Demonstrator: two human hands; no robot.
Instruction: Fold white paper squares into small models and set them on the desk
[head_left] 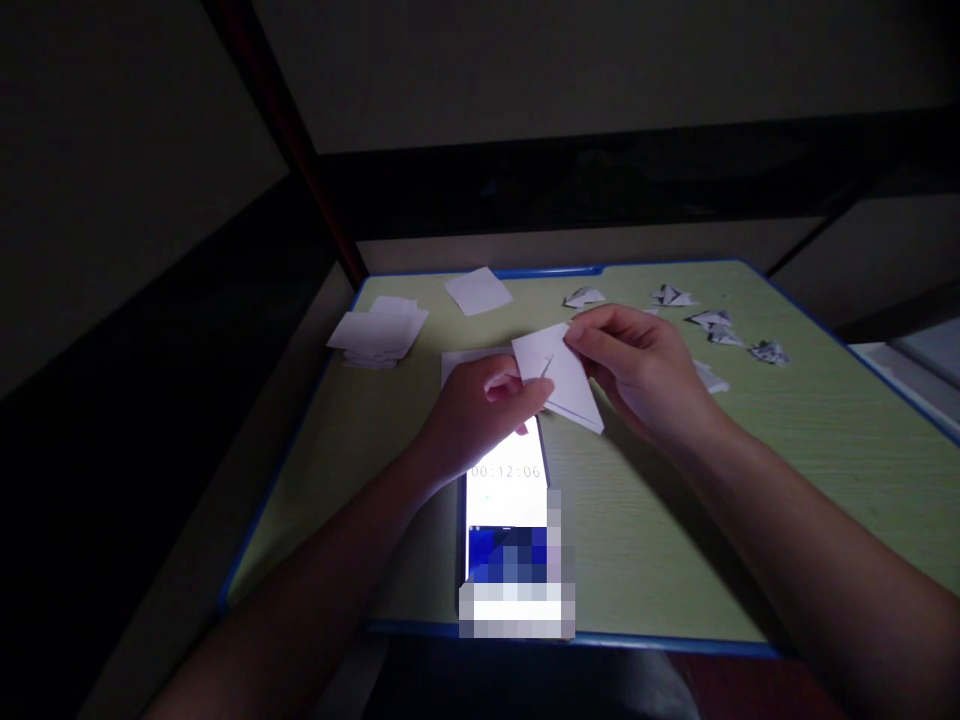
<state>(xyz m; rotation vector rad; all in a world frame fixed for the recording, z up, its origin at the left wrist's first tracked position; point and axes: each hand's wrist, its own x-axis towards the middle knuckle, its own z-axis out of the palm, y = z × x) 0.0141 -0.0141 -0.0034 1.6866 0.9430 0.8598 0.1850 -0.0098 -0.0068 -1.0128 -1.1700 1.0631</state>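
Between my two hands, above the table, is a small piece of white paper (pixel 566 370) with a fold line and a dark slit or mark near its middle. My left hand (pixel 487 395) pinches its lower left side, the thumb lying on top. Thumb and fingers of my right hand (pixel 637 360) grip the paper's upper right corner. Beneath my left hand a phone (pixel 506 490) lies lit on the table, showing a timer reading; its lower part is blurred out. Another white sheet (pixel 457 362) peeks out behind my left hand.
On the green table (pixel 675 560) with its blue rim, a stack of white paper squares (pixel 382 330) sits at the left edge. A single square (pixel 478 291) lies at the back. Several folded paper pieces (pixel 709 320) are scattered at the back right. A wall stands behind.
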